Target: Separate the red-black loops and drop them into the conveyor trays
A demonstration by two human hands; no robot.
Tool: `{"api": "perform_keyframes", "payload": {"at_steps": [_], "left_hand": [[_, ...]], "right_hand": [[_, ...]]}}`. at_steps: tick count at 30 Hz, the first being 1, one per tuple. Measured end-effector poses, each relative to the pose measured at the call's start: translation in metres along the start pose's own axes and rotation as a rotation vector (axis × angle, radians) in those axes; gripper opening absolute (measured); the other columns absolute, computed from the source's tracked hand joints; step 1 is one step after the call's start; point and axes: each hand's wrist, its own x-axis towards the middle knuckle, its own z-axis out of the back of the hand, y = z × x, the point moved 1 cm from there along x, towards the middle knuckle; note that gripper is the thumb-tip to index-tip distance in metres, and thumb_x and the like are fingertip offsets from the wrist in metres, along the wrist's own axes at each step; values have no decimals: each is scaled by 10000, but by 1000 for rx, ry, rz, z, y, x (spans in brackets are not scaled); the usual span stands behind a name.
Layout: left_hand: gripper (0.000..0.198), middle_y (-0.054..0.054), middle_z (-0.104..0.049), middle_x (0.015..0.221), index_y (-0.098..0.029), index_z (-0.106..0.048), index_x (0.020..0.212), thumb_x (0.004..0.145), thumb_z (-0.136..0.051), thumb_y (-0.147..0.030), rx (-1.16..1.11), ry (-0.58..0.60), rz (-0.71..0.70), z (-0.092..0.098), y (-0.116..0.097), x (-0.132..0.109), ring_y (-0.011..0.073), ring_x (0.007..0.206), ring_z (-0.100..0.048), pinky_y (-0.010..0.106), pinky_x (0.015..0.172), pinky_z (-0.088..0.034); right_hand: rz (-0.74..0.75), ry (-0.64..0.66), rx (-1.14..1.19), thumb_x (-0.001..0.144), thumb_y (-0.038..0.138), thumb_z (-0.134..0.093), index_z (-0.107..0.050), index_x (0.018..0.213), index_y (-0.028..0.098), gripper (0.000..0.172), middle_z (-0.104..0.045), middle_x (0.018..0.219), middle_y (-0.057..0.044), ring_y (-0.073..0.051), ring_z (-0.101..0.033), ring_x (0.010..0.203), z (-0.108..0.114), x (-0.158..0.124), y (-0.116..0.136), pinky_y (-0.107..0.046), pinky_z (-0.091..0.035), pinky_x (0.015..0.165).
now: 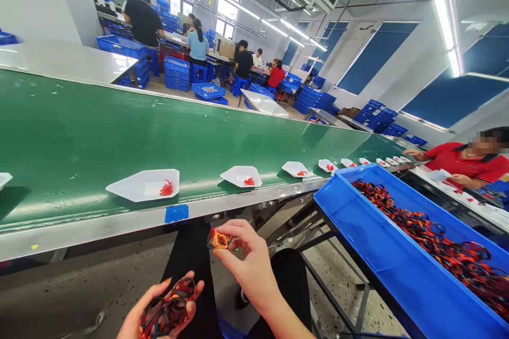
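My left hand (137,311) is low in front of my lap, palm up, its fingers curled around several looped black, red and orange cords (174,307). Just above and to the right, my right hand (251,259) pinches one small looped cord (220,240) of the same colours between thumb and fingertips. I cannot tell whether the loops are wires or elastic bands. Beyond my hands, a white tray (139,186) with small red pieces lies on the green conveyor belt (151,132). Another white tray (234,176) with red pieces is farther right.
A blue bin (358,230) full of similar loops stands to my right. More white trays line the belt's near edge. The metal rail (99,234) runs between me and the belt. A co-worker in red (457,161) sits at far right; other people work at the back.
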Motion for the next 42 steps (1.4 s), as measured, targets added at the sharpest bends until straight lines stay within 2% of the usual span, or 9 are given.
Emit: {"api": "perform_keyframes", "payload": {"at_steps": [5,9,14,19,23,25,29,32,42], "left_hand": [[662,200,-650,1095,-182,-282,1399,790,-539,-171,-111,39,-144,-8,-22,-20,187,704,-662,124,293,-355],[535,160,-646,1104,-222,-403,1330,808,-515,-206,-162,70,-295,-13,-41,-37,184,733,-666,125,306,-367],[395,171,-649,1041,-153,-507,1208,819,-506,-218,-196,163,-435,-12,-60,-51,181,782,-652,124,358,-405],[302,114,-676,856,-120,-557,1102,822,-500,-220,-209,81,-534,-12,-64,-50,131,583,-623,167,382,-465],[320,127,-667,840,-83,-547,1099,809,-511,-214,-218,59,-472,-22,-57,-45,102,476,-574,171,334,-440],[310,132,-664,867,-86,-547,1088,801,-517,-201,-227,41,-478,-26,-52,-43,126,547,-614,160,338,-439],[267,126,-666,925,-108,-574,1033,774,-550,-170,-232,20,-537,-26,-44,-37,193,729,-661,261,529,-559],[280,134,-674,925,-111,-586,1049,778,-558,-175,-206,42,-512,-23,-41,-34,182,670,-658,222,438,-520],[396,136,-689,925,-119,-532,1192,801,-544,-178,-180,47,-493,-20,-39,-36,143,608,-642,161,360,-448]], "right_hand": [[481,207,-287,791,206,-633,-664,1034,233,247,-600,1019,-29,-153,-557,951,-61,73,32,-263,-422,858],[588,310,-517,819,182,-587,-657,1017,203,211,-589,1034,-32,-143,-548,940,-115,134,22,-247,-419,849],[639,407,-470,750,177,-667,-623,1083,204,337,-564,1144,-51,-192,-507,1042,-122,116,29,-321,-368,937],[350,637,-232,823,315,-618,-615,1117,257,300,-631,832,-5,-133,-547,696,-85,25,37,-240,-432,664],[237,769,-250,832,349,-596,-627,1130,286,306,-659,820,-18,-131,-530,618,-85,-21,15,-250,-404,602],[97,682,-139,837,344,-580,-698,967,244,203,-661,782,-32,-124,-526,594,-89,-28,4,-244,-400,571],[-519,541,449,795,441,-613,-663,769,152,294,-535,522,22,-47,-358,346,-85,-26,-4,-176,-245,330],[-784,473,837,745,390,-692,-625,768,125,274,-501,532,47,-4,-282,345,-76,-21,-4,-132,-170,312],[-915,357,983,705,321,-742,-612,818,115,268,-501,576,45,8,-325,401,-73,-17,-13,-96,-183,344]]}}
